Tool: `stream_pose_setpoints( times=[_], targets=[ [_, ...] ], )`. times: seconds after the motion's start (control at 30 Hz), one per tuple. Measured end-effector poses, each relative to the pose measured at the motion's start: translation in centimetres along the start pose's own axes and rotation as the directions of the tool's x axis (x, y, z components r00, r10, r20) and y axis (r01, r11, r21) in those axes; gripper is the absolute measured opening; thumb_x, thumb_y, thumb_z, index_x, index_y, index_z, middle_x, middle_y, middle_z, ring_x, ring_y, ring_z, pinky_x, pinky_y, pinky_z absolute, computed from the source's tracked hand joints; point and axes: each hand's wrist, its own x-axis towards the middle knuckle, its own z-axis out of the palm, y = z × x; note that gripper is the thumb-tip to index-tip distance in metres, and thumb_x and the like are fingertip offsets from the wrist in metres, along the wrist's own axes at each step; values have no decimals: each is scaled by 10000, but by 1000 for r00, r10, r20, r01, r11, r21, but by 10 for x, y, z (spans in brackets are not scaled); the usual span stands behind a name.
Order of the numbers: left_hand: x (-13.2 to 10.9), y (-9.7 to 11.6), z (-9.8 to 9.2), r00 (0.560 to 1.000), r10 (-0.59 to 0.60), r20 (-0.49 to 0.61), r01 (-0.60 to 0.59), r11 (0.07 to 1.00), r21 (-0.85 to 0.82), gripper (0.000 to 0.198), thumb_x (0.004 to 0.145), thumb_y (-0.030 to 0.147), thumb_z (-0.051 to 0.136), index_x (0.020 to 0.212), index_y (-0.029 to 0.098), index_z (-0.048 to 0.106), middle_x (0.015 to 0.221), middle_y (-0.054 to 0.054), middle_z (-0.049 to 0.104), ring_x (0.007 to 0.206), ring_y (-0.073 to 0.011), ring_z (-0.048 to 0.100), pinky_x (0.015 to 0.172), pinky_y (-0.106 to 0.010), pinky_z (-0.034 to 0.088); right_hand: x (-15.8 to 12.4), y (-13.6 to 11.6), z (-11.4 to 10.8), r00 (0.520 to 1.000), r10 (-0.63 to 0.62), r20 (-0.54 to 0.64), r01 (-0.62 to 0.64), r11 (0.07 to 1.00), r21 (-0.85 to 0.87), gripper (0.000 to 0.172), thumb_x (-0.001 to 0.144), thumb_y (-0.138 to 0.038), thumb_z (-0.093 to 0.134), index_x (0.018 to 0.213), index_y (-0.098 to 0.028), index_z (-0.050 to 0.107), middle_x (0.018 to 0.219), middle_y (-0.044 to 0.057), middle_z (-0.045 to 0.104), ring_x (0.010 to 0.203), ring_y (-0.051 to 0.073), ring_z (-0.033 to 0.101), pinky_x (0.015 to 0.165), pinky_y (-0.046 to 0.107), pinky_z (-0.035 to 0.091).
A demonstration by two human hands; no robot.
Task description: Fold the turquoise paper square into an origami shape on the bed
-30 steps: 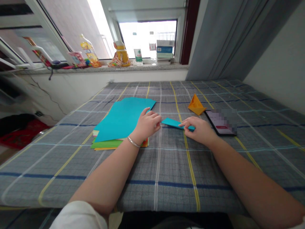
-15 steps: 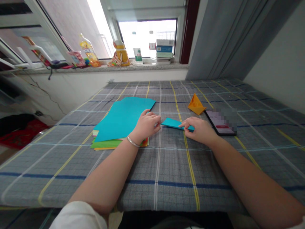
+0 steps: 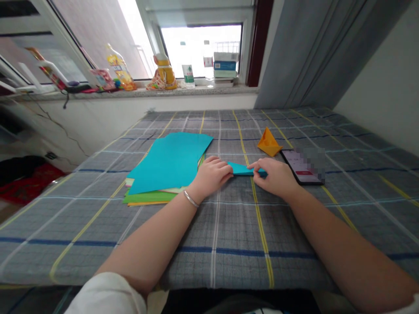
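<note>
A small folded piece of blue paper (image 3: 240, 169) lies low over the plaid cloth between my two hands. My left hand (image 3: 214, 173) is closed on its left end, fingers bent together, and covers that tip. At the other end my right hand (image 3: 273, 175) pinches the paper, with the index finger laid along its top and the thumb below. To the left of my left hand is a stack of coloured sheets, a large blue sheet (image 3: 168, 161) on top and green sheets (image 3: 147, 197) showing beneath. An orange folded paper shape (image 3: 269, 143) stands beyond my right hand.
A phone (image 3: 303, 168) lies right of my right hand, its screen partly blurred. Plaid cloth (image 3: 131, 244) covers the surface. Along the windowsill (image 3: 137, 93) stand a drink bottle (image 3: 119, 67), a yellow bottle (image 3: 166, 72), a white tube (image 3: 188, 75) and stacked boxes (image 3: 225, 65).
My left hand has moved right and closed over the left end of the folded blue paper, hiding its tip. My right hand has stayed nearly in place.
</note>
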Motion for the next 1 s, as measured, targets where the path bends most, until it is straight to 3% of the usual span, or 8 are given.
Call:
stream_pose_setpoints(
  times=[0.07,0.27,0.43,0.7,0.77,0.87,0.93,1.0],
  targets=[
    [1,4,2,999,34,-24,-33,999,41,269,979,347,437,845,213,629,796,-8,666,764,-164,596,829,-332,408,1,-7,-1,999,-11,-33,8,997,-82,98,793,-181,554,812,-236,633,917,24,750,857,217,672,774,348,485],
    [2,14,-3,990,50,-133,-35,993,113,295,984,347,433,795,211,613,837,0,676,770,-164,564,776,-326,382,5,-22,-4,984,-112,-136,89,982,-168,179,853,-159,525,861,-256,675,945,0,754,941,208,662,1050,438,353],
    [0,9,-9,991,30,-127,-6,982,191,263,993,323,421,855,232,626,881,-9,676,810,-160,567,778,-333,375,4,-14,0,993,-53,-102,34,983,-180,142,814,-163,536,809,-216,668,879,43,745,858,229,663,847,383,467],
    [-8,-14,-9,964,-86,-250,117,987,112,233,983,310,461,831,193,594,893,-39,646,849,-168,542,708,-272,413,1,14,-4,971,229,-68,-239,931,-275,102,786,-208,541,834,-211,631,843,56,727,766,231,665,603,312,419],
    [-8,-17,-8,951,-100,-292,132,987,92,226,977,306,475,820,191,590,889,-41,639,852,-168,539,708,-267,419,2,16,-5,930,358,-77,-366,913,-179,96,797,-245,545,845,-215,622,805,49,721,733,222,664,604,302,426],
    [-8,-17,-6,946,-57,-320,92,991,96,207,967,304,498,817,193,590,881,-35,639,851,-167,533,722,-265,432,2,14,2,851,524,39,-517,822,238,190,880,-361,476,876,-211,593,764,39,715,690,186,672,609,280,472],
    [-8,-15,-4,947,-8,-320,42,994,98,188,963,291,506,828,195,594,877,-32,639,857,-166,532,739,-269,440,3,11,11,791,569,225,-596,635,491,305,921,-461,400,944,-207,568,763,47,710,626,165,667,540,258,487],
    [-8,-13,-1,952,34,-304,-9,997,83,164,960,278,512,850,198,603,880,-33,639,865,-166,538,755,-278,449,4,8,21,705,587,398,-686,422,593,342,903,-516,428,1030,-216,534,821,56,707,595,165,664,450,244,474]
  ],
)
